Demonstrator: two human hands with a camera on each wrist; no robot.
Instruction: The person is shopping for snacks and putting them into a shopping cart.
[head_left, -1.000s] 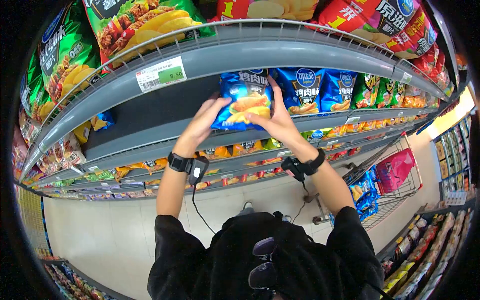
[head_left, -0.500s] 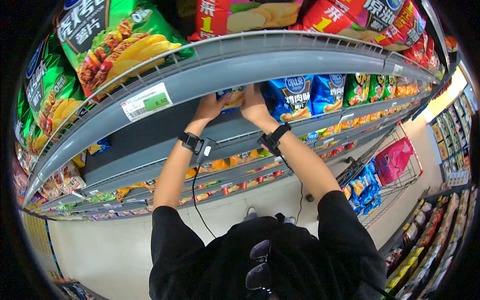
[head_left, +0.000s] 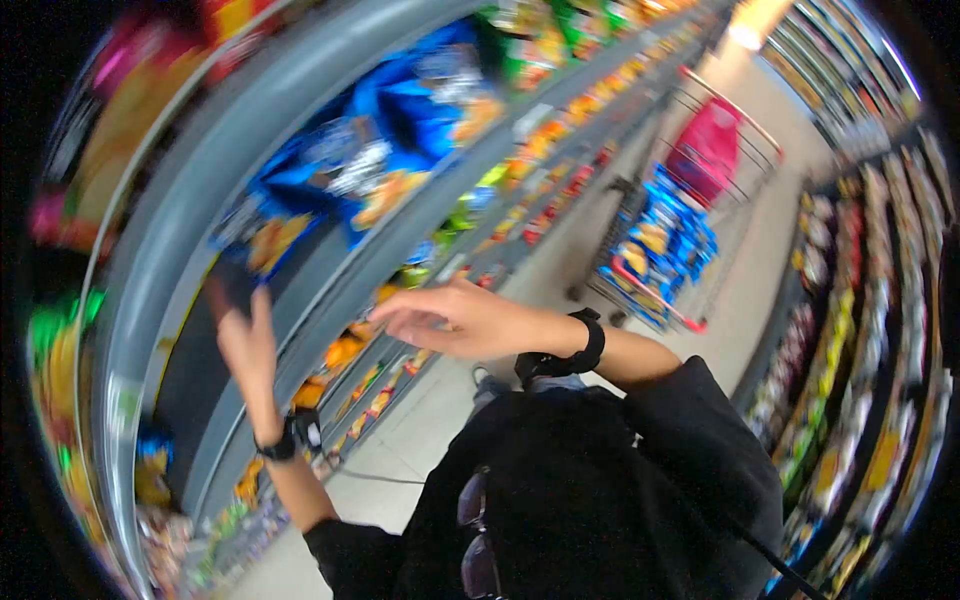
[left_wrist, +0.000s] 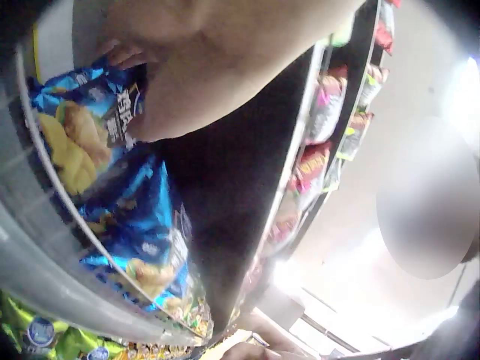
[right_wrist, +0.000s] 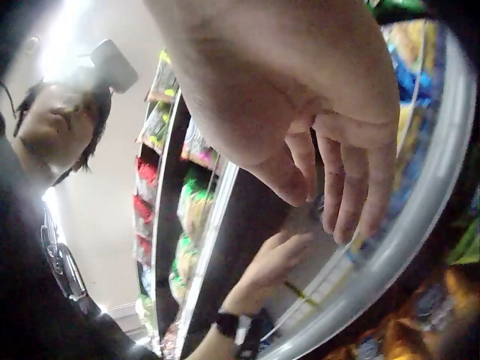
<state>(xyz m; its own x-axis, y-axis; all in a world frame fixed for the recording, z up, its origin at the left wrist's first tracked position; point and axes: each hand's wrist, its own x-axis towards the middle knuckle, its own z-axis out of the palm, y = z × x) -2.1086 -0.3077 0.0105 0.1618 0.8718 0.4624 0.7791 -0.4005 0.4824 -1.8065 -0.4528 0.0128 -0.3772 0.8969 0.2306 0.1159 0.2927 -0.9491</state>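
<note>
My left hand [head_left: 245,345] reaches in under the upper shelf edge, its fingers extended and blurred. In the head view they are just below the nearest blue bag of chips [head_left: 275,240], which stands at the end of a row of blue bags. From the left wrist, that hand [left_wrist: 217,67] overlaps the top of a blue chip bag [left_wrist: 79,146] behind the wire rail. My right hand [head_left: 460,318] is out in front of the shelves, fingers loosely bent and holding nothing. Up close in the right wrist view, the right hand [right_wrist: 300,105] has its fingers hanging down.
A wire-fronted shelf [head_left: 190,190] curves above the row. Lower shelves hold orange and yellow bags [head_left: 345,350]. In the aisle to the right stands a shopping cart [head_left: 640,290] with blue chip bags and a pink bag [head_left: 705,150]. Another stocked rack [head_left: 840,370] lines the far right.
The blue chip bag went from both hands back onto the shelf beside the others. My right hand has drawn out, my left stays near the shelf, and the head view has swung toward the cart.
</note>
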